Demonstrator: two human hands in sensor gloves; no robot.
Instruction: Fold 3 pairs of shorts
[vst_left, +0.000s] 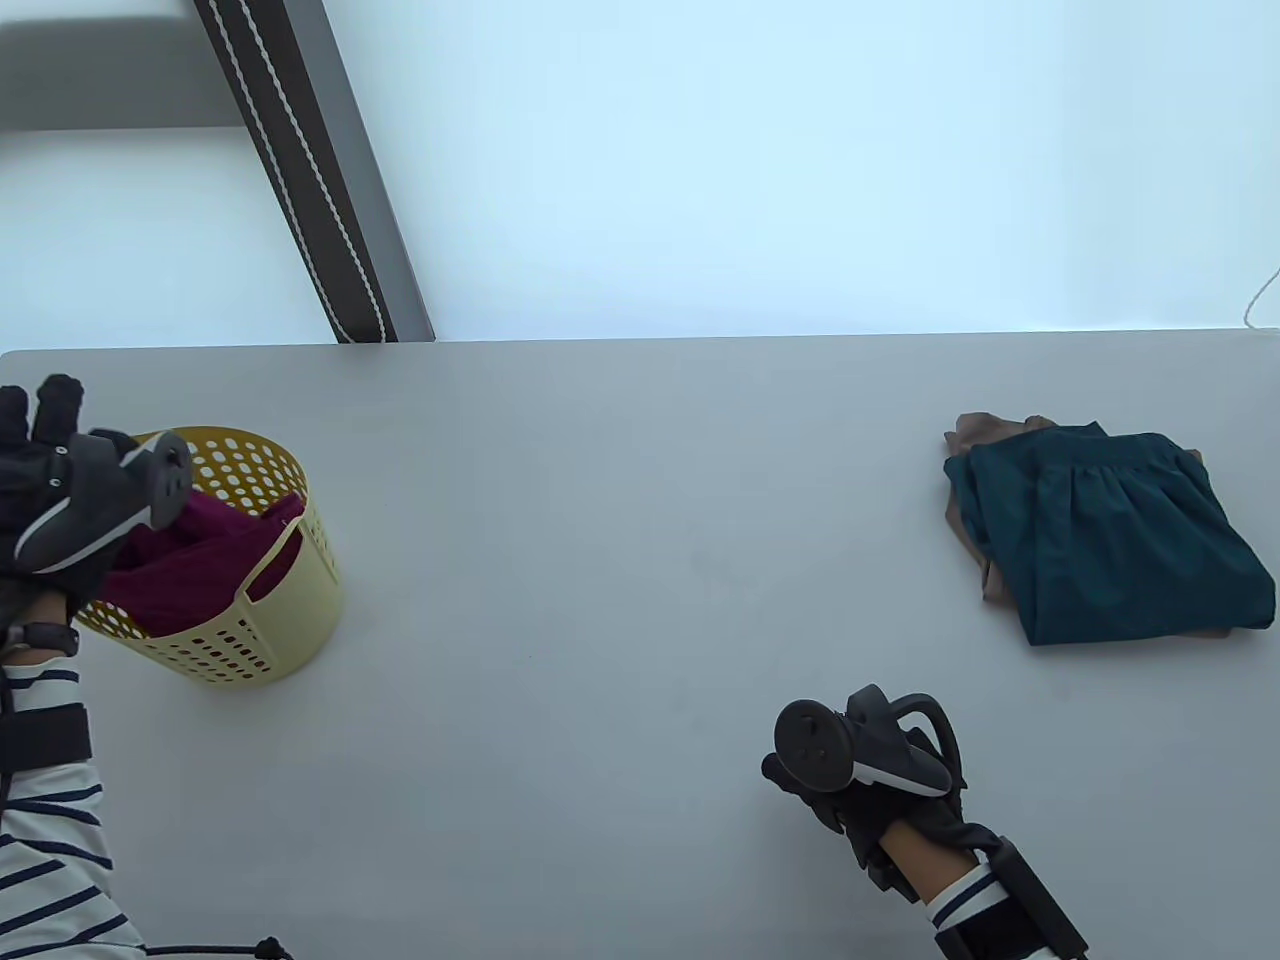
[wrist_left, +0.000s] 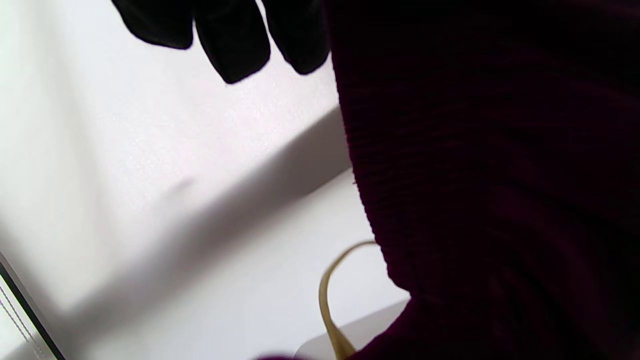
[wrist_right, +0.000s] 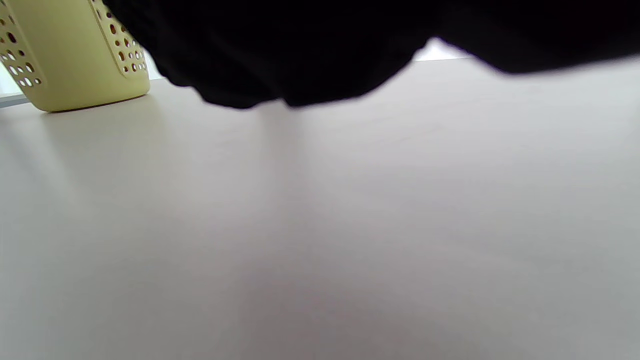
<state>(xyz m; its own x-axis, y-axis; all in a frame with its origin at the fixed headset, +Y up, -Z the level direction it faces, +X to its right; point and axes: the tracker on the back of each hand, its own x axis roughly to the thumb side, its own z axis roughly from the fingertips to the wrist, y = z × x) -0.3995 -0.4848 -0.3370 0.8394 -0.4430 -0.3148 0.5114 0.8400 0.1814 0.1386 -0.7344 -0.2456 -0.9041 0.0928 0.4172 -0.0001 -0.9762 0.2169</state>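
1. The desk (vst_left: 620, 560) is big and grey.
2. A yellow basket (vst_left: 290, 620) with lots of little holes stands on the left side of the desk.
3. The purple shorts (vst_left: 190, 565) are inside the basket and poke up over its rim.
4. The left hand (vst_left: 50, 480) is at the basket's left edge, right by the purple shorts. Its fingers (vst_left: 55, 400) point up and look spread. The wrist view shows the purple cloth very close, but I cannot tell if the grip pinches it.
5. The right hand (vst_left: 860, 780) is low over the desk, near the front, well apart from all the clothes. Its fingers look curled and its grip has nothing in it.
6. The green shorts (vst_left: 1110, 540) lie folded on the right side of the desk.
7. The green shorts sit on top of the folded tan shorts (vst_left: 975, 435), which peek out at the back and left.
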